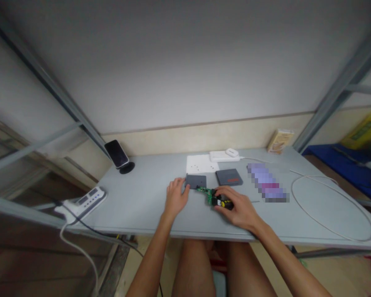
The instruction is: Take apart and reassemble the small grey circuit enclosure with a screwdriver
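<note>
My left hand (177, 197) grips the left edge of a flat dark grey drive case half (196, 181), thumb at its near corner and fingers along its far left side. To the right, my right hand (237, 206) is closed around a screwdriver (224, 203) with a black and yellow handle; its thin shaft sticks out to the right below the knuckles. A small green circuit board (209, 194) lies at the fingertips of that hand, its narrow end touching or overlapping the case half's near edge. Whether the fingers also pinch the board is hard to make out.
Behind lie a white sheet (200, 164) with several tiny dark screws, another grey case piece (229, 177) with red lettering, and a white power strip (219, 156). A blurred phone (267, 182) and looped white cable (315, 226) are right; a phone on a stand (116, 154) is left.
</note>
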The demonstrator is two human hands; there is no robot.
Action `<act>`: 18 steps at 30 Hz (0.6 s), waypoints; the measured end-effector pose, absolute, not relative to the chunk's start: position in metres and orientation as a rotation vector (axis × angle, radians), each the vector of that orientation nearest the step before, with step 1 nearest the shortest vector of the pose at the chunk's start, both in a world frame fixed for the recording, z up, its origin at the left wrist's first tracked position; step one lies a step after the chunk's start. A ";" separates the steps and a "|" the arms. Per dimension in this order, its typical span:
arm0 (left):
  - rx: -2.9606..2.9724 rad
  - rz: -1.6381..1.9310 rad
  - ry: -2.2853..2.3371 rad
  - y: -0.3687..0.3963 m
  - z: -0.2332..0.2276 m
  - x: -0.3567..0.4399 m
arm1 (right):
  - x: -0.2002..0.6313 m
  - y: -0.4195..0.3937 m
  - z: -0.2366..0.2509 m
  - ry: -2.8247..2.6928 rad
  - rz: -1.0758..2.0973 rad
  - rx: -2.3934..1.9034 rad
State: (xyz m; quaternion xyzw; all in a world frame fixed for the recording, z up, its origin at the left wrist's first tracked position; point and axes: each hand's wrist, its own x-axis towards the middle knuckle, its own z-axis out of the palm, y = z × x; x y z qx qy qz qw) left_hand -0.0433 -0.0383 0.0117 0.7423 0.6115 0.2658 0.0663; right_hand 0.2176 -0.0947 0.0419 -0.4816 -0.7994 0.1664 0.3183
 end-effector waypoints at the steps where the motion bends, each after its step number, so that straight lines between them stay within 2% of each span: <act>1: 2.264 0.769 1.842 -0.039 0.012 -0.043 | 0.215 -0.092 0.042 -2.088 0.419 -1.286; 8: 2.338 0.730 1.776 -0.044 0.014 -0.048 | 0.188 -0.070 0.046 -2.087 0.349 -1.456; 18: 2.320 0.742 1.738 -0.045 0.015 -0.050 | 0.178 -0.066 0.044 -2.087 0.304 -1.463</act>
